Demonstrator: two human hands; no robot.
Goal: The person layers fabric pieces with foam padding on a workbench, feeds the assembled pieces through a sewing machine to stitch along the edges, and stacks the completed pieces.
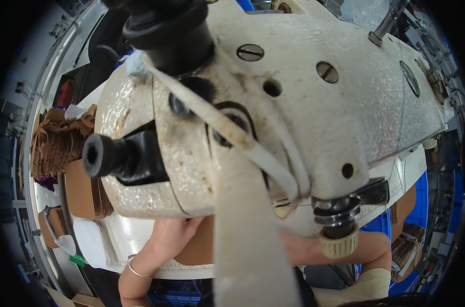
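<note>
A white sewing machine (314, 117) fills the middle of the view and covers much of the work below it. Under its left end, my left hand (178, 236) rests at a brown flat piece (197, 246); the fingers are hidden behind the machine, so their grip does not show. A bracelet is on that wrist. My right hand (295, 246) reaches in from the right, blurred and mostly behind a pale upright strip (247, 235). Its fingers are out of sight, and whether it touches the brown piece I cannot tell.
On the left lie a stack of brown pieces (81, 189), a ruffled brown pile (61, 138) and a stack of white pieces (93, 240). Blue crates (421, 192) with more brown pieces stand on the right. A black knob (102, 156) juts from the machine's left side.
</note>
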